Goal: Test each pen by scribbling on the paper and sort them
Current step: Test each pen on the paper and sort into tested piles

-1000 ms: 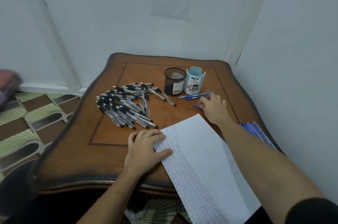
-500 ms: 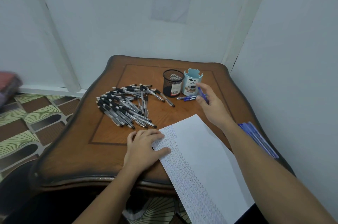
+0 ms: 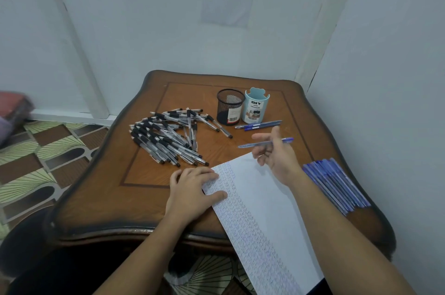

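Blue pen (image 3: 248, 145) gripped in right hand (image 3: 277, 157) above the paper (image 3: 260, 212).
Left hand (image 3: 192, 190) rests flat, fingers straight, on the paper's edge; black pens (image 3: 166, 137) heaped just beyond it.

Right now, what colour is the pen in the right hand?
The pen is blue; head view shows it best.

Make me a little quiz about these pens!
1. True or false: the left hand holds a pen.
2. The pen in the right hand is: A black, B blue, C red.
3. Fill in: the left hand presses on the ____.
Key: 1 false; 2 B; 3 paper.
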Tool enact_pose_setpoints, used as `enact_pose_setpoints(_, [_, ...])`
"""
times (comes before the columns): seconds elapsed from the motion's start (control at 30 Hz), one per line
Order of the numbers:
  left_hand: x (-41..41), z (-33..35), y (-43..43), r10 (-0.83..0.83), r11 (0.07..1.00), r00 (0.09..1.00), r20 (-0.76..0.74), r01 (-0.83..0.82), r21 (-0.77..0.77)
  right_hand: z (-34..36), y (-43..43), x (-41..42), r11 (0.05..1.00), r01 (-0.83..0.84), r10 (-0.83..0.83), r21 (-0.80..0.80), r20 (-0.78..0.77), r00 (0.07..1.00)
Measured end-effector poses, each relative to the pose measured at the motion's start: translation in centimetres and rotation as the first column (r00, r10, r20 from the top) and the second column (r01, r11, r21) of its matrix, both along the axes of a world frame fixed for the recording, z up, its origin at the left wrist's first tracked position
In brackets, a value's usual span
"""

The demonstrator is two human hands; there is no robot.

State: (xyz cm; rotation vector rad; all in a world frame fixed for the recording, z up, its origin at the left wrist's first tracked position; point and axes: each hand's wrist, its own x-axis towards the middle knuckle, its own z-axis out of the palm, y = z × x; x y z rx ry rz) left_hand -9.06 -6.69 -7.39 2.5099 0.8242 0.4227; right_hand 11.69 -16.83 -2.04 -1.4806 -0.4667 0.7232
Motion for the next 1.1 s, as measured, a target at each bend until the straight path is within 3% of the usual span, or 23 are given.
enact_pose_setpoints(0.33, [0.1, 0.0, 0.0, 0.003, 1.0, 1.0, 0.003, -0.003, 0.002, -2.8, 0.5, -2.6, 0.992, -0.125, 0.126, -0.022, 0.085, 0.988])
enact_pose_setpoints(0.7, [0.1, -0.2, 0.1, 0.014, 1.0, 1.0, 0.003, -0.014, -0.006, -4.5, 0.8, -3.5, 0.984, 0.025, 0.034, -0.178, 0.322, 0.946])
enact_pose_setpoints(1.1, [0.2, -0.1, 0.1, 0.017, 1.0, 1.0, -0.013, -0.017, -0.005, -4.8, 0.6, -3.8, 0.979, 0.001, 0.08, -0.205, 0.388, 0.918])
